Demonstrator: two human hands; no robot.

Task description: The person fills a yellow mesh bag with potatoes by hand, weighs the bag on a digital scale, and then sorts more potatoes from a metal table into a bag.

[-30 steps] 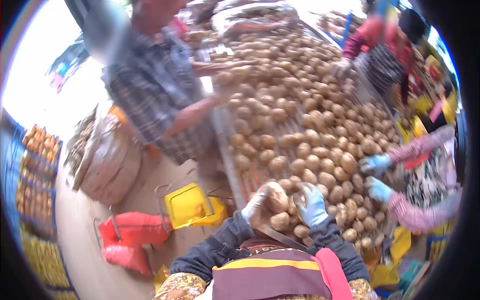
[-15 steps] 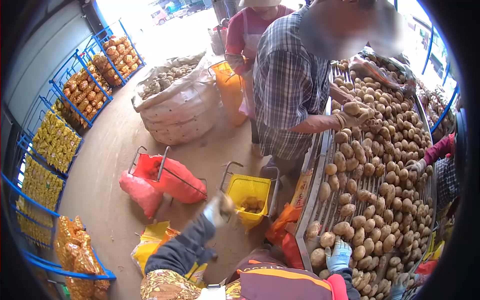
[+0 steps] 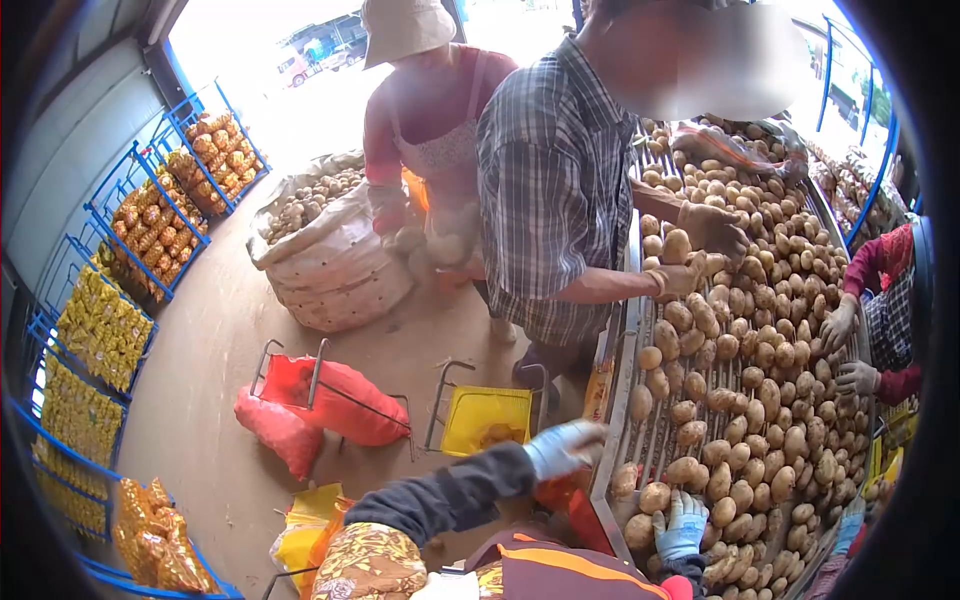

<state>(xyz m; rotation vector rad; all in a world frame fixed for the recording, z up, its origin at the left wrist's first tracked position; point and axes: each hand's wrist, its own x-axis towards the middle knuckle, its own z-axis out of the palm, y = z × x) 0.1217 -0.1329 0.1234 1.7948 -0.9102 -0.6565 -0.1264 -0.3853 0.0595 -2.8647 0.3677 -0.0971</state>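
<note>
My left hand [image 3: 565,447], in a pale glove, hangs in the air between a yellow bag [image 3: 487,420] on a metal stand and the edge of the roller table [image 3: 612,430]. Its fingers are stretched out and nothing is in it. A few potatoes [image 3: 498,436] lie inside the yellow bag. My right hand [image 3: 681,524], in a blue and white glove, rests with fingers spread on potatoes [image 3: 740,440] at the near end of the table.
A person in a plaid shirt [image 3: 550,200] stands at the table's left side handling potatoes. Behind is a person in a hat [image 3: 425,110]. Other gloved hands [image 3: 850,350] work from the right. A red bag on a stand [image 3: 335,385], a big white sack [image 3: 325,255] and blue racks [image 3: 100,320] stand on the floor.
My left hand carried a potato from the table over to the yellow bag, let it go, and now swings back toward the table empty. My right hand stayed on the potatoes.
</note>
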